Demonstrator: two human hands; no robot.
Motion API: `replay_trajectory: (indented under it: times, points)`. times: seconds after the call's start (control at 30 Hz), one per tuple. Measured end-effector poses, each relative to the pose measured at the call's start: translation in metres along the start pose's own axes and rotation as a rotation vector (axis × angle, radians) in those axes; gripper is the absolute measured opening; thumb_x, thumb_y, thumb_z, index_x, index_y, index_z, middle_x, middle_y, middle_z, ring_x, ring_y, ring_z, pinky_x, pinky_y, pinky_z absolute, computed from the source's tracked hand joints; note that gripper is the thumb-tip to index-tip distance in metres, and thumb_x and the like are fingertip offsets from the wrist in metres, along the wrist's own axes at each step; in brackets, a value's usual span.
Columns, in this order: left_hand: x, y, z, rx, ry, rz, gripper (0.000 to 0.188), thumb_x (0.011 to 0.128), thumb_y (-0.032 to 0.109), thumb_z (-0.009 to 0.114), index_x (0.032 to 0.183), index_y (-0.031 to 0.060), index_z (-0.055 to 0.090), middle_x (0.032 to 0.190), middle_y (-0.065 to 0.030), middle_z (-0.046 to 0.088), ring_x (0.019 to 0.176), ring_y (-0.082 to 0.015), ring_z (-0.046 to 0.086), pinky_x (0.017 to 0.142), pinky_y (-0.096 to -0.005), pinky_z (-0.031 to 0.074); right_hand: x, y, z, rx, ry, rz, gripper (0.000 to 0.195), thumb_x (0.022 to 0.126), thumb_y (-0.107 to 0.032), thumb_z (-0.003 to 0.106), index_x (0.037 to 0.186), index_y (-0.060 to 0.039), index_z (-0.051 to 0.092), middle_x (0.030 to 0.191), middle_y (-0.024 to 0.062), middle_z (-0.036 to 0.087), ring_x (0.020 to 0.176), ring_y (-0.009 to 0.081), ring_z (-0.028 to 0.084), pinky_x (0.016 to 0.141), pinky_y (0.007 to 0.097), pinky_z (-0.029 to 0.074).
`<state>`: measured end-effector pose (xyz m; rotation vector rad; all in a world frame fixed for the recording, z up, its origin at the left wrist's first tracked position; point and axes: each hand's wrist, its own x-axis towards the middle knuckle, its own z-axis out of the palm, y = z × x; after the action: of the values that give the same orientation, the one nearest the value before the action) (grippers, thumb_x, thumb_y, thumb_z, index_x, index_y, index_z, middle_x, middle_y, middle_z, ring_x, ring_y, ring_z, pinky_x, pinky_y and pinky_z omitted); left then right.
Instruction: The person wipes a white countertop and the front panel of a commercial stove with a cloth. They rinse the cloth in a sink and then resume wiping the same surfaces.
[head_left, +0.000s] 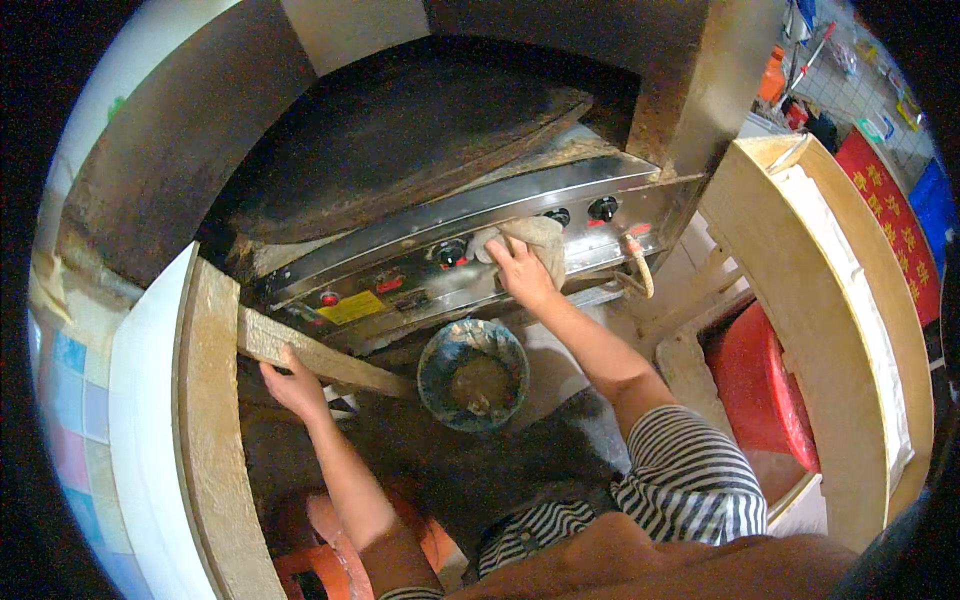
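My right hand (523, 276) presses a greyish-beige cloth (549, 238) against the stainless steel front panel (465, 281) of a stove. Black control knobs (602, 209) stick out of the panel on both sides of the cloth, one partly covered by it. A yellow label (351, 307) and a red round button (329, 298) are at the panel's left. My left hand (296, 381) rests on a wooden beam (322, 354) at the left, thumb and fingers spread at its edge. Above the panel lies a large dark, sooty griddle plate (405, 142).
A round bucket (472, 375) with dirty contents stands on the floor below the panel. A hose (640, 266) hangs at the panel's right. Beyond are a red plastic tub (761, 382) and a wooden tray (814, 300). A wooden board (217, 442) runs along the left; orange plastic (322, 562) lies below.
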<state>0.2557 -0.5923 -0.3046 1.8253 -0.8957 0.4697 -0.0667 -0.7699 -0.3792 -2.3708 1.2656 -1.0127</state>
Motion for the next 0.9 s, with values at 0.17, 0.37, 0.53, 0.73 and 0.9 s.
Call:
replay_trajectory:
  times: [0.17, 0.37, 0.53, 0.73, 0.9]
  points:
    - [-0.004, 0.007, 0.004, 0.048, -0.011, 0.009, 0.047, 0.084, 0.033, 0.057, 0.108, -0.0067, 0.050, 0.101, -0.0249, 0.056, 0.094, -0.0400, 0.051, 0.080, -0.0439, 0.039, -0.014, 0.090, -0.036, -0.154, -0.462, -0.193, 0.038, 0.079, -0.004, 0.043, 0.114, -0.0163, 0.049, 0.127, 0.0174, 0.038, 0.111, 0.0330, 0.046, 0.094, 0.0404, 0.038]
    - [-0.003, 0.007, 0.003, 0.145, -0.022, 0.003, 0.046, 0.084, 0.033, 0.057, 0.107, -0.0068, 0.050, 0.100, -0.0245, 0.055, 0.094, -0.0401, 0.050, 0.081, -0.0437, 0.039, -0.046, 0.181, -0.110, -0.466, 0.332, 0.399, 0.025, 0.071, -0.008, 0.053, 0.095, -0.0033, 0.047, 0.094, 0.0197, 0.050, 0.081, 0.0387, 0.053, 0.070, 0.0451, 0.042]
    - [-0.002, 0.006, -0.001, 0.109, 0.035, 0.054, 0.042, 0.084, 0.030, 0.057, 0.105, -0.0064, 0.051, 0.097, -0.0232, 0.056, 0.091, -0.0386, 0.051, 0.080, -0.0440, 0.038, -0.040, 0.129, -0.009, -0.768, 0.739, 0.236, 0.029, 0.070, -0.012, 0.053, 0.096, -0.0010, 0.049, 0.094, 0.0166, 0.049, 0.090, 0.0344, 0.047, 0.079, 0.0478, 0.034]
    - [-0.008, 0.021, 0.016, 0.095, 0.024, 0.046, 0.040, 0.084, 0.028, 0.058, 0.103, -0.0062, 0.052, 0.094, -0.0227, 0.056, 0.090, -0.0377, 0.051, 0.079, -0.0436, 0.039, -0.024, 0.000, 0.113, -0.265, -0.045, -0.141, 0.019, 0.073, -0.018, 0.053, 0.091, -0.0117, 0.057, 0.084, 0.0096, 0.053, 0.080, 0.0254, 0.053, 0.065, 0.0410, 0.043]
    - [-0.001, 0.008, 0.003, 0.131, 0.022, 0.060, 0.042, 0.083, 0.030, 0.058, 0.103, -0.0060, 0.054, 0.095, -0.0235, 0.056, 0.090, -0.0384, 0.051, 0.078, -0.0440, 0.039, -0.036, 0.051, 0.056, -0.266, -0.075, -0.358, 0.022, 0.075, -0.023, 0.054, 0.095, -0.0155, 0.059, 0.096, 0.0048, 0.058, 0.091, 0.0245, 0.055, 0.071, 0.0392, 0.049]
